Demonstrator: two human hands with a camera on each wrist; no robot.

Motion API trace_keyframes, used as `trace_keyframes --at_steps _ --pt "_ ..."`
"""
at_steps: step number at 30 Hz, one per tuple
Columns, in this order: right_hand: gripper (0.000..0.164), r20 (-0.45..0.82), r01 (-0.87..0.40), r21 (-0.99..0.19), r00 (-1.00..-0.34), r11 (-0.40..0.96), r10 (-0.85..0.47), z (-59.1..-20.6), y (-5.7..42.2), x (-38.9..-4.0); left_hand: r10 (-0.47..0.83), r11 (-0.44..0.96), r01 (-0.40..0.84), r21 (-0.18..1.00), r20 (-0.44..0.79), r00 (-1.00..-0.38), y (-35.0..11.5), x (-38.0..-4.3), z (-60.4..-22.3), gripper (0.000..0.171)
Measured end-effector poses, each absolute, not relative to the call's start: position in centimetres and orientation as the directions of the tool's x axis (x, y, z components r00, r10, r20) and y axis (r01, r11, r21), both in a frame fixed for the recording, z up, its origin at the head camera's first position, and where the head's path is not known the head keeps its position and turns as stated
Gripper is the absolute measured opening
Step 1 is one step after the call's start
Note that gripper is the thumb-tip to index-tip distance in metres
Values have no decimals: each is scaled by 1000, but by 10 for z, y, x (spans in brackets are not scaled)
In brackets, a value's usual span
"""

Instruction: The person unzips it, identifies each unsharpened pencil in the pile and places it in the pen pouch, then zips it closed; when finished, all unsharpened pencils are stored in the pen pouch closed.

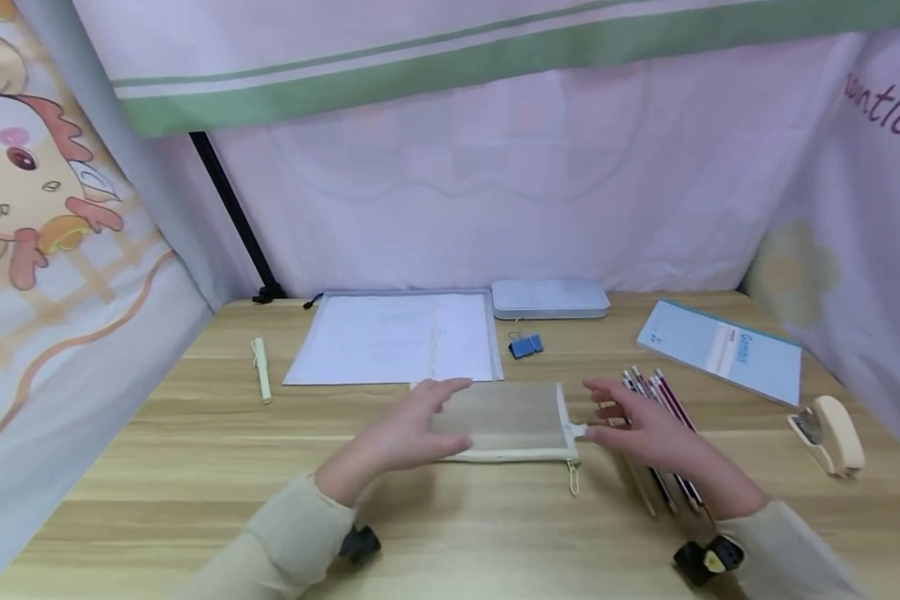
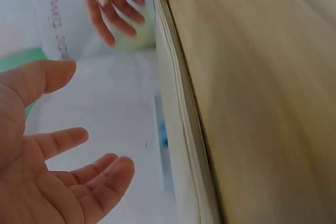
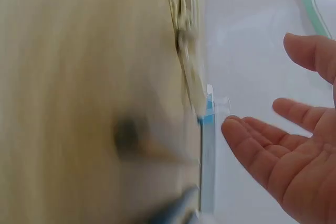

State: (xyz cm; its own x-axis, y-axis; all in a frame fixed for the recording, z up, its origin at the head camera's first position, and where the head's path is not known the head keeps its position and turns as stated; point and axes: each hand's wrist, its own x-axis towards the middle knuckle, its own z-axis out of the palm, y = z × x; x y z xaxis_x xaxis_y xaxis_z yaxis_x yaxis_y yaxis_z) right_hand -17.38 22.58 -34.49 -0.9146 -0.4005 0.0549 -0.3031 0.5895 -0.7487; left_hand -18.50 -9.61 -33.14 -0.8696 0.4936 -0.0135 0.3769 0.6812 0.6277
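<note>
While left hand [image 1: 414, 427] hovers above edge of pouch [image 1: 506, 412], right hand [image 1: 660, 433] clears pencils [image 1: 676, 401].

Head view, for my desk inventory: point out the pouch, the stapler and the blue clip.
Pouch [image 1: 506, 417], head view: middle of its greyish panel.
Stapler [image 1: 840, 433], head view: its cream upper arm.
Blue clip [image 1: 526, 347], head view: its blue body.

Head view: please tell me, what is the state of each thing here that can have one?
Left hand: holding nothing
Right hand: holding nothing
Pouch: lying flat; cannot tell whether zipped
Pencils: loose, partly hidden
Pale blue case: shut
Blue clip: gripping nothing
Notebook: closed
Stapler: untouched
Pen: untouched; cannot tell whether capped
Document folder: lying flat
</note>
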Motion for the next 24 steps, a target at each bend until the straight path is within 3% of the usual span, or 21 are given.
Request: trace_keyframes --at_steps 6,11,18,24 --pt "60 -86 -129 -844 -925 521 -369 -352 209 -172 605 569 351 743 -90 -791 -46 -188 -342 66" --pt "56 -96 -118 -850 -923 513 -372 -364 204 -175 640 509 270 817 -150 -754 -16 -189 -356 55" --pt "62 -64 -145 -813 -940 565 -334 -382 200 -178 589 503 169 848 -193 -785 -1 -193 -371 39" --pt "57 0 -178 -731 -965 659 -261 -388 195 -177 553 485 132 865 -186 -812 3 -195 -376 29"
